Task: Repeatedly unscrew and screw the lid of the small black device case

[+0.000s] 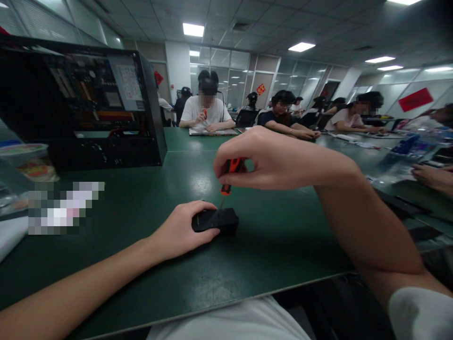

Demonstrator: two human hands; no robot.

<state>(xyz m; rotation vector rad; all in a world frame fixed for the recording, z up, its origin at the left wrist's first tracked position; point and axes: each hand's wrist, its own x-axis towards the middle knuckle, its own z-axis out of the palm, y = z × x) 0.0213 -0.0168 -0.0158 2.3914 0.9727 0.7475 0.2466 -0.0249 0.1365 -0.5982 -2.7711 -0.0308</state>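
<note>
My left hand point(182, 229) grips a small black device point(216, 219) that lies flat on the green table point(276, 245), thumb and fingers wrapped round its left end. My right hand point(272, 158) is closed on the orange-and-black handle of a screwdriver point(230, 174), held upright above the device. The thin shaft points down and its tip meets the device's top near the back edge.
An open black computer case point(81, 104) stands at the back left. A cup of instant noodles point(30, 163) and papers lie at the far left. Other people sit along the far side; another person's hand point(432, 177) rests at the right. The table's front edge runs close to my body.
</note>
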